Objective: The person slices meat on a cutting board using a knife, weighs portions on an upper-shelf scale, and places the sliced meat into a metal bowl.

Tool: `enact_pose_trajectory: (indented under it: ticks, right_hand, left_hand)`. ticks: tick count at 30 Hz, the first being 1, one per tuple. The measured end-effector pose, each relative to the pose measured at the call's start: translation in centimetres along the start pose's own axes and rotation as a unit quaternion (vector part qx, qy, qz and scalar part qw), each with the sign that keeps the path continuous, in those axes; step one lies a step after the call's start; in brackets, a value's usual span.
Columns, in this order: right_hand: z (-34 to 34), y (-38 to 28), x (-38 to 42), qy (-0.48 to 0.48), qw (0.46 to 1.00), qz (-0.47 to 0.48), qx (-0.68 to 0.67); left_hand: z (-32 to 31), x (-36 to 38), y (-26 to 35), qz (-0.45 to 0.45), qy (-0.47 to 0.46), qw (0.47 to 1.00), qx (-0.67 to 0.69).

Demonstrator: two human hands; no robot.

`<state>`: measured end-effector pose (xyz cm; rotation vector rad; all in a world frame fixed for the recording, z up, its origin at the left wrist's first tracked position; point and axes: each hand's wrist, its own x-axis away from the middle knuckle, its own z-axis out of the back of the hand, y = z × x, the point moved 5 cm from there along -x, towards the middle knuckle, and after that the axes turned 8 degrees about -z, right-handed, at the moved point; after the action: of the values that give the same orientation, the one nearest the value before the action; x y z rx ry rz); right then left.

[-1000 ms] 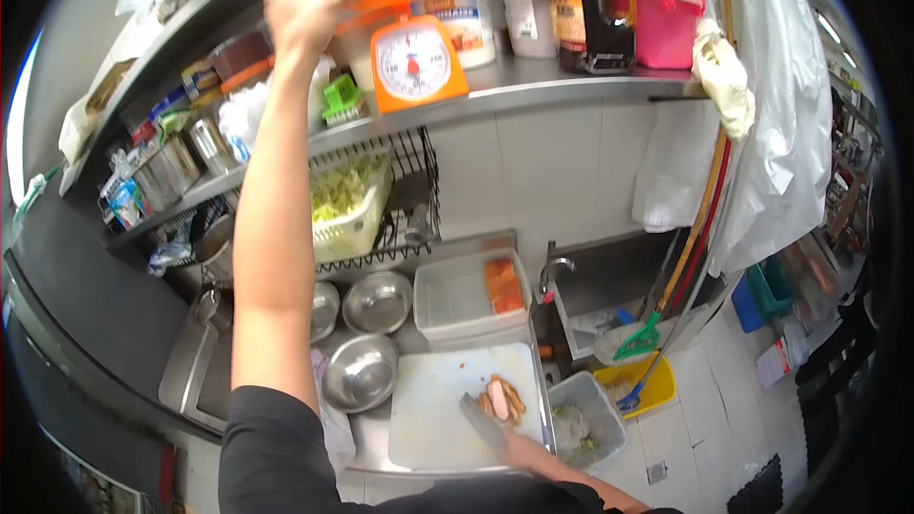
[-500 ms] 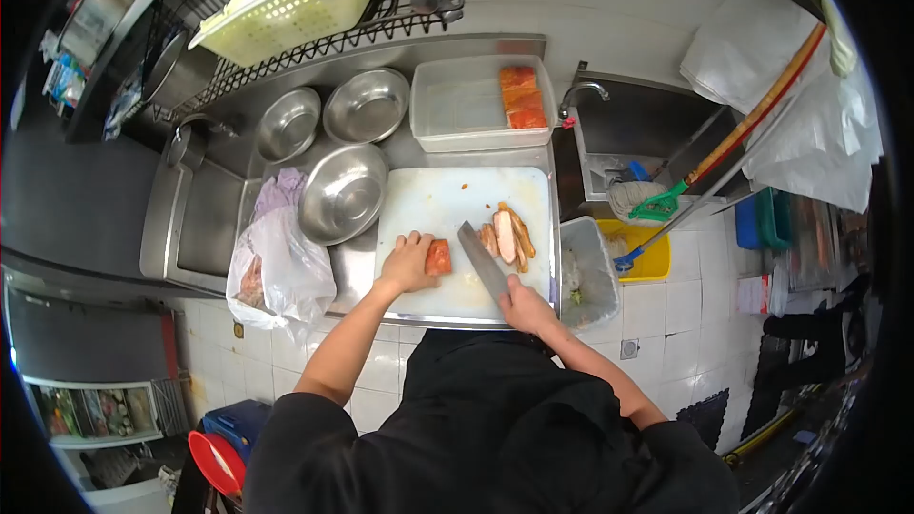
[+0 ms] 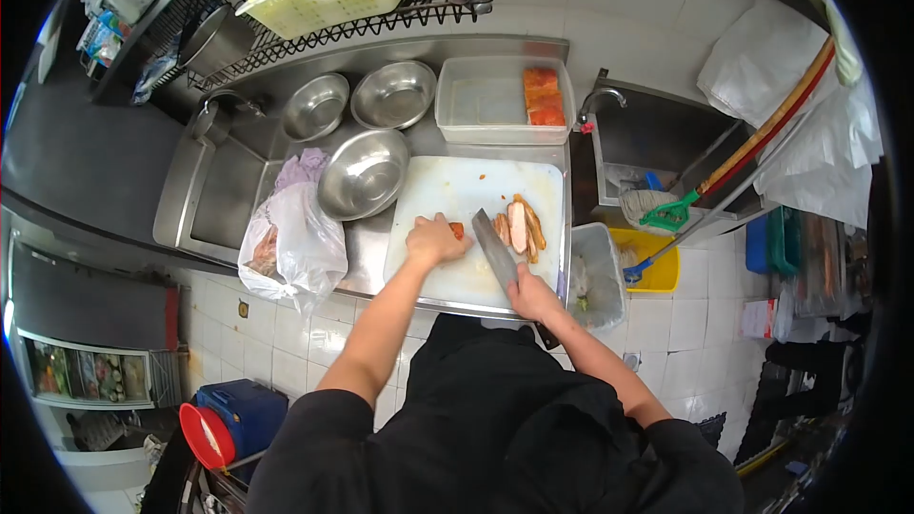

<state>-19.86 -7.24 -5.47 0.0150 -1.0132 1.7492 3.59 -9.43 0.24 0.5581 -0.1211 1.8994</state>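
Note:
On the white cutting board (image 3: 433,181), my left hand (image 3: 438,240) is curled over a small reddish-orange piece of meat (image 3: 457,230), whose edge shows past the fingers. The rest of that piece is hidden under the hand. In my right hand (image 3: 535,295) is a broad-bladed kitchen knife (image 3: 493,246), gripped by the handle, its blade pointing up and left across the board. Sliced roasted meat (image 3: 518,227) with pale insides and browned edges lies just right of the blade. A gap separates the blade from my left hand.
Behind the board stands a plastic tub (image 3: 486,100) holding an orange-red slab of meat (image 3: 545,98). Metal bowls, including the nearest bowl (image 3: 364,174), and a plastic bag (image 3: 293,247) are to the left. A clear bin (image 3: 598,276) adjoins the counter's right side.
My left hand has come to cover more of the reddish meat piece and sits nearer the knife. The knife stays in my right hand. The whole view has shifted slightly.

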Motion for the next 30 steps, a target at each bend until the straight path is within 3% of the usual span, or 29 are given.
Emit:
enact_pose_trajectory:
  ticks: [2,4,5,7,10,12,14,15,18,21,23,26,30]
  right_hand:
    - [-0.2,-0.1,0.1,-0.004,1.0,-0.01,0.01]
    - [-0.1,-0.2,0.2,-0.007,1.0,-0.027,0.013]
    - [-0.1,-0.5,0.4,-0.01,1.0,-0.02,0.022]
    - [0.3,-1.2,1.2,0.0,0.999,-0.004,0.037]
    - [0.8,-2.8,2.1,0.015,0.996,0.036,0.078]
    - [0.3,-3.5,2.2,0.031,0.996,0.039,0.075]
    - [-0.3,-4.1,1.7,0.078,0.995,0.062,0.031]
    - [-0.2,-4.6,1.4,0.08,0.995,0.053,0.026]
    - [0.2,-6.3,0.2,0.066,0.997,0.036,0.008]
    - [2.1,-8.8,1.3,0.049,0.997,0.019,0.048]
    - [2.3,-10.2,3.2,-0.01,0.997,0.047,0.064]
    - [3.9,-10.5,5.4,-0.077,0.995,0.0,0.067]
    - [3.1,-11.4,3.6,-0.101,0.992,-0.018,0.069]
  left_hand:
    - [-1.1,0.7,0.3,0.011,-0.021,1.0,-0.021]
    - [-1.4,1.3,-0.7,-0.083,0.078,0.988,0.107]
    - [-2.3,2.1,-1.8,-0.088,0.074,0.988,0.104]
    - [-2.6,4.5,-2.6,-0.265,0.176,0.933,0.166]
    - [-3.5,5.9,-3.1,-0.312,0.192,0.921,0.134]
    - [-3.8,5.9,-2.5,-0.321,0.202,0.914,0.147]
    - [-4.2,4.6,-3.1,-0.244,0.232,0.913,0.229]
    - [-4.1,4.7,-2.7,-0.218,0.279,0.905,0.235]
    - [-4.2,3.8,-2.2,-0.186,0.277,0.923,0.194]
    - [-4.4,2.7,-2.3,-0.214,0.252,0.927,0.174]
    - [-4.3,2.8,-2.2,-0.241,0.255,0.922,0.163]
    - [-4.9,2.5,-2.8,-0.254,0.236,0.919,0.189]
    - [-5.5,2.7,-3.4,-0.264,0.232,0.91,0.217]
